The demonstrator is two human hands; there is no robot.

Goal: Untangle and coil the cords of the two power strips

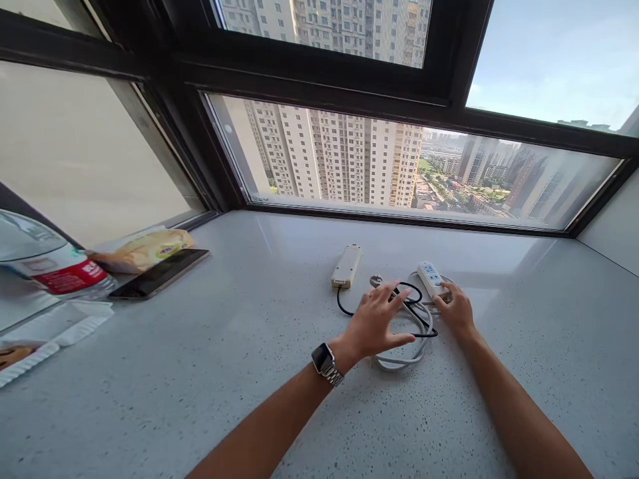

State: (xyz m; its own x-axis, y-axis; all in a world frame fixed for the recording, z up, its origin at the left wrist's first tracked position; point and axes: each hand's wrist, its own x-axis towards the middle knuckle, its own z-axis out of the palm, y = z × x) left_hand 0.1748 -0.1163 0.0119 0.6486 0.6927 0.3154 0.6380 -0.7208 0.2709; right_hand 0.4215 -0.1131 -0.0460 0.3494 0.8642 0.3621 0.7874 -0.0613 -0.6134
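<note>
Two power strips lie on a grey speckled sill. A cream strip (346, 265) rests face down with a black cord (418, 318) curling from it. A white strip (431, 279) with blue sockets lies to its right, and its grey cord (399, 360) is coiled beneath my hands. My left hand (377, 320), with a watch on the wrist, hovers over the coiled cords, fingers spread. My right hand (455, 309) rests at the near end of the white strip, fingers curled against it.
At the left lie a dark phone (158, 274), a snack packet (144, 247), a water bottle (47, 261) with a red label and a white paper tray (52, 330). A black-framed window (319, 86) backs the sill (200, 372); a wall stands at right.
</note>
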